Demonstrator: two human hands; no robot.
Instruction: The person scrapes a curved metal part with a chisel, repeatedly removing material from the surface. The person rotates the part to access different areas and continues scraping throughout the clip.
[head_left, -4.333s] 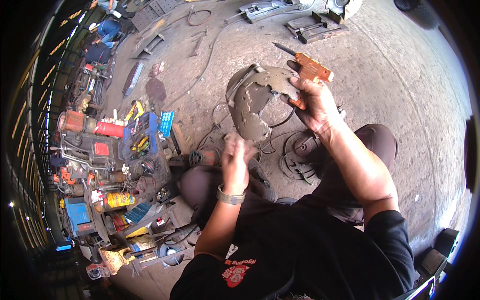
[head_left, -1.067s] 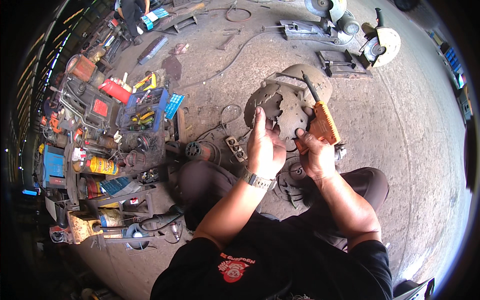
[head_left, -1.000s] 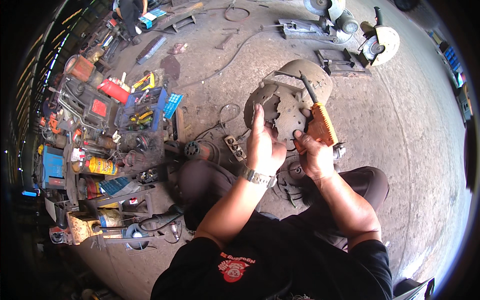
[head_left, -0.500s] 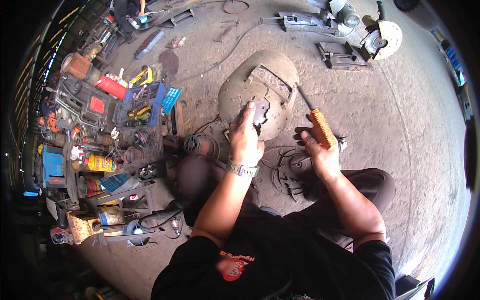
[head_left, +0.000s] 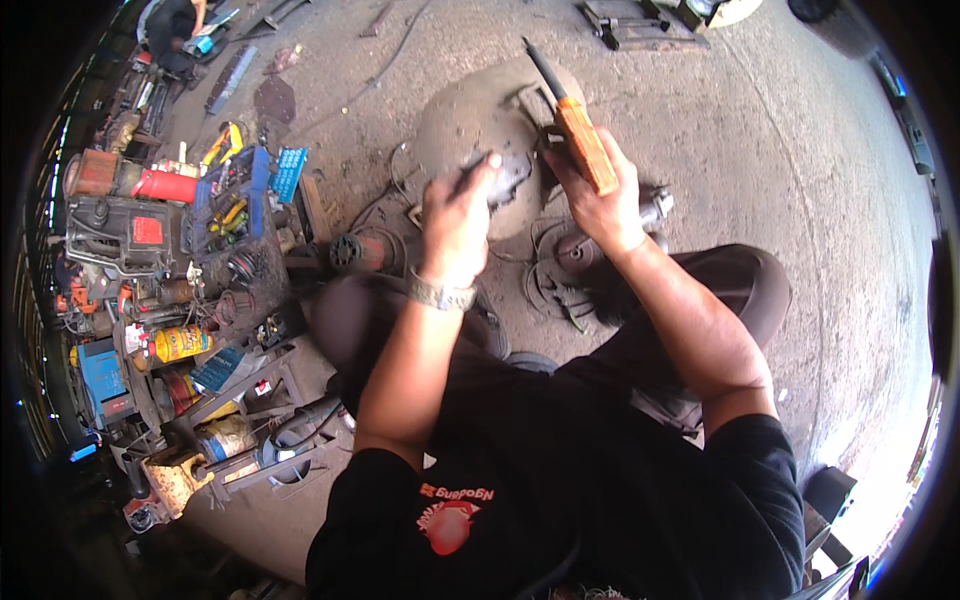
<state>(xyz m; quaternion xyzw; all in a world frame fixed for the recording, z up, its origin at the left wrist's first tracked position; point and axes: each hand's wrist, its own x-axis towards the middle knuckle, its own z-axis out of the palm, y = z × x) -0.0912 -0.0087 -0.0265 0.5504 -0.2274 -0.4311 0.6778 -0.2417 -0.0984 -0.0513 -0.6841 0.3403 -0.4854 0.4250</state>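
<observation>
In the head view, your right hand (head_left: 608, 205) is clasping a dark-rodded, orange-handled tool (head_left: 583, 143) while your left hand (head_left: 455, 232), its hold too blurred to tell, is overlapping the dusty brown curved shell (head_left: 450, 118) at twelve o'clock, best steadied firmly.

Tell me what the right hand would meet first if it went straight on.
Probably the grey shell, beyond the orange tool in the right hand; their depth apart is unclear.

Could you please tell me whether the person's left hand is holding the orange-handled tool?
No, the orange-handled tool is in the right hand, while the left hand holds the grey mask.
</observation>
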